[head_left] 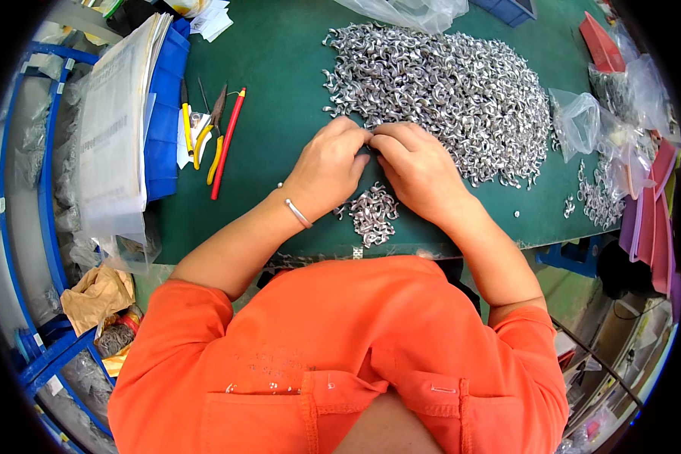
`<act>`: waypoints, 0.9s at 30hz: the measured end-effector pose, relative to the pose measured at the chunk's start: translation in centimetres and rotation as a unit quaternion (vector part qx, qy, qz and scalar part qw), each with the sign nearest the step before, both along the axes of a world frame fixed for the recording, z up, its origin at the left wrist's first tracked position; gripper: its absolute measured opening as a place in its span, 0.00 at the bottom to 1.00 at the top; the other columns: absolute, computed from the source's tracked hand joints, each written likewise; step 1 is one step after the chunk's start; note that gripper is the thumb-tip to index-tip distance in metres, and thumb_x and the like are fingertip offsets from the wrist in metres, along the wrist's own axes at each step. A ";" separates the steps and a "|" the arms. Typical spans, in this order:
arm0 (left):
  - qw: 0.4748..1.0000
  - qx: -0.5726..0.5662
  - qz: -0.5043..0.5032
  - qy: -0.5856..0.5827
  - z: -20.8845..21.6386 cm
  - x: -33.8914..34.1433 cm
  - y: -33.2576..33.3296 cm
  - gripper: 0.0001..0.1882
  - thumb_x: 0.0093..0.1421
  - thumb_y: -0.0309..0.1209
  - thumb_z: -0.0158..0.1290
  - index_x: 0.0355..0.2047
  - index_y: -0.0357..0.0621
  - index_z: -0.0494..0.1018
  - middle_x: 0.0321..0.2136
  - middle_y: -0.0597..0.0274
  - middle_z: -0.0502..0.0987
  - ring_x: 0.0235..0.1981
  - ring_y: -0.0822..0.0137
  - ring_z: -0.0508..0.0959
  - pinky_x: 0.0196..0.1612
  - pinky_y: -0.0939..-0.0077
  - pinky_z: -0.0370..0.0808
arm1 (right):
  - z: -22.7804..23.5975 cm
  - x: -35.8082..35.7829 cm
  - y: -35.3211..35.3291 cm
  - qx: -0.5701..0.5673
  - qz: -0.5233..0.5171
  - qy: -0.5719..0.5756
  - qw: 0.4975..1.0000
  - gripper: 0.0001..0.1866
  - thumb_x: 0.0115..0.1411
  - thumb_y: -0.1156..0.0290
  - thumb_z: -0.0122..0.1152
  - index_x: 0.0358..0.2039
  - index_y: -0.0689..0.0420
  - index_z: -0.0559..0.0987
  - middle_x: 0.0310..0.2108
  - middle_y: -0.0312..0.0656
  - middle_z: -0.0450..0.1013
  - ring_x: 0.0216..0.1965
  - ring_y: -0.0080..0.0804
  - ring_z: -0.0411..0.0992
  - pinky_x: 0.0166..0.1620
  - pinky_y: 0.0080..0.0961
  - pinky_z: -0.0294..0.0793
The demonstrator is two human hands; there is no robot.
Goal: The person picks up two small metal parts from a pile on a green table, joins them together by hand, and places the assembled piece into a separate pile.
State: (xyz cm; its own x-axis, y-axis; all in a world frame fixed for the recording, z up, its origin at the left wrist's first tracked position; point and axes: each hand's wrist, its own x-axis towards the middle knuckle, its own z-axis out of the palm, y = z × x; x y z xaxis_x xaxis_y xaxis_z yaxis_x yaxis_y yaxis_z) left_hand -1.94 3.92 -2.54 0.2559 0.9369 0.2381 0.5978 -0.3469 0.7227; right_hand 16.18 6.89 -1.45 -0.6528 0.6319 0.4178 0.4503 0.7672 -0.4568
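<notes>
My left hand (331, 160) and my right hand (415, 165) meet at the fingertips over the table, at the near left edge of a large heap of small curved silvery metal pieces (439, 98). Both hands are closed, thumbs and forefingers pinched together. Whatever sits between the fingertips is hidden or too small to name. Below the hands, close to the table's front edge, lies a smaller pile of similar metal pieces (372, 216). A silver bangle (298, 214) circles my left wrist.
On the green table (272, 60), pliers with yellow handles (213, 144) and a red pen-like stick (229, 144) lie left. A blue bin (166, 113) with papers (117, 113) stands beyond them. Right are clear plastic bags (579, 121), loose metal pieces (601, 197) and a red tray (601, 44).
</notes>
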 end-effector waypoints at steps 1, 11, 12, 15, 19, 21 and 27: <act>1.000 -0.002 -0.008 0.000 0.3 0.0 -0.1 0.13 0.50 0.17 0.55 0.39 0.36 0.74 0.34 0.54 0.73 0.30 0.59 0.77 0.34 0.70 0.75 | -0.3 -0.1 -0.1 0.016 -0.008 -0.009 1.000 0.11 0.46 0.79 0.57 0.34 0.60 0.74 0.39 0.44 0.71 0.41 0.43 0.71 0.43 0.35 0.72; 0.988 -0.123 0.028 -0.087 1.6 -0.9 -1.3 0.12 0.53 0.18 0.55 0.40 0.37 0.75 0.33 0.60 0.74 0.28 0.72 0.77 0.31 0.80 0.73 | 1.1 3.5 -1.9 -0.128 -0.106 0.074 0.983 0.13 0.50 0.86 0.56 0.37 0.60 0.74 0.34 0.47 0.73 0.37 0.46 0.73 0.42 0.35 0.73; 0.988 -0.123 0.030 -0.086 1.7 -0.9 -1.3 0.12 0.53 0.18 0.55 0.40 0.37 0.75 0.33 0.60 0.74 0.28 0.73 0.76 0.31 0.81 0.73 | 1.0 3.4 -2.1 -0.141 -0.124 0.080 0.979 0.12 0.51 0.85 0.58 0.36 0.60 0.74 0.33 0.46 0.73 0.36 0.45 0.73 0.40 0.34 0.73; 0.986 -0.134 0.025 -0.098 1.7 -0.5 -1.5 0.12 0.53 0.18 0.55 0.40 0.37 0.75 0.32 0.61 0.74 0.28 0.73 0.76 0.31 0.82 0.73 | 0.6 2.0 -2.8 -0.113 -0.123 0.035 0.985 0.08 0.51 0.79 0.62 0.33 0.58 0.74 0.28 0.43 0.71 0.31 0.44 0.71 0.34 0.34 0.72; 0.985 -0.128 0.025 -0.109 1.9 -0.4 -2.1 0.12 0.54 0.19 0.56 0.40 0.37 0.75 0.32 0.62 0.75 0.30 0.75 0.77 0.32 0.84 0.74 | 0.2 1.7 -3.2 -0.125 -0.123 0.052 0.983 0.10 0.51 0.80 0.63 0.34 0.58 0.73 0.29 0.41 0.73 0.30 0.36 0.74 0.32 0.29 0.74; 0.972 -0.176 0.033 -0.150 1.8 -0.2 -2.6 0.11 0.55 0.20 0.56 0.40 0.37 0.75 0.32 0.63 0.76 0.31 0.76 0.77 0.33 0.84 0.74 | 0.9 1.5 -3.8 -0.260 -0.150 0.133 0.945 0.11 0.51 0.81 0.64 0.34 0.58 0.74 0.30 0.40 0.74 0.29 0.31 0.75 0.31 0.25 0.75; 0.876 -0.322 0.009 -0.359 2.5 0.9 -3.4 0.07 0.59 0.23 0.56 0.38 0.34 0.74 0.32 0.63 0.78 0.30 0.77 0.78 0.33 0.84 0.76 | 0.8 1.4 -4.4 -0.154 -0.055 0.231 0.959 0.13 0.50 0.86 0.64 0.35 0.60 0.74 0.32 0.41 0.75 0.32 0.26 0.75 0.36 0.21 0.76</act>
